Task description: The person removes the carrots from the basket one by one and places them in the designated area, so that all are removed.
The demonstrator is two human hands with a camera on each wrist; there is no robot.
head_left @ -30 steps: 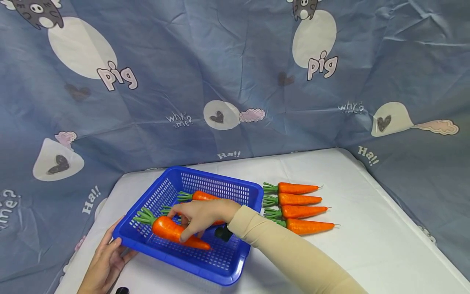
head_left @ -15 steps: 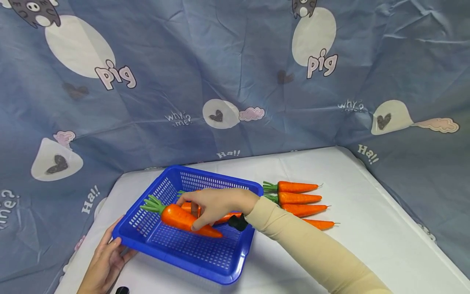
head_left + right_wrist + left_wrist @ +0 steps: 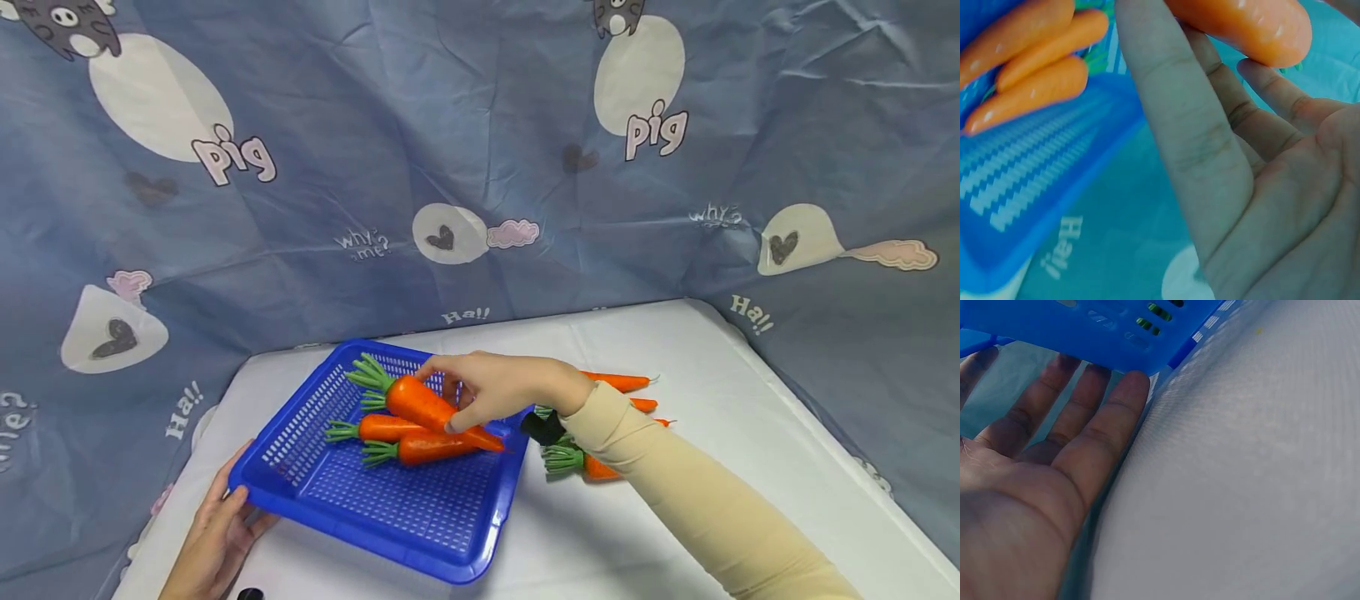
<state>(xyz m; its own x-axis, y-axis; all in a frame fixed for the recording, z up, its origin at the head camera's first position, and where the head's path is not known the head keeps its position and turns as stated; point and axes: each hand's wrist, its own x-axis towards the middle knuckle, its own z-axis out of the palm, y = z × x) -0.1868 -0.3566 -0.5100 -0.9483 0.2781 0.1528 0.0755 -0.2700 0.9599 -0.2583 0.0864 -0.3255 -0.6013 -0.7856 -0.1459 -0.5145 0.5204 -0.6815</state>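
Note:
Over the blue plastic basket, my right hand pinches a carrot with a green leafy top between thumb and fingers. That carrot also shows at the top of the right wrist view. Below it in the basket lie a carrot, a second carrot and a third, mostly hidden by the held one. At the basket's left corner, my left hand grips the rim with the thumb near the edge; in the left wrist view its fingers touch the basket's outside from below.
To the right of the basket, several carrots lie in a row on the white tabletop, partly hidden by my right sleeve. A blue patterned cloth hangs behind the table and along its sides.
My right hand has lifted the carrot from the near left part of the basket and carried it right and back. The two carrots beneath show more fully. My left hand has stayed put.

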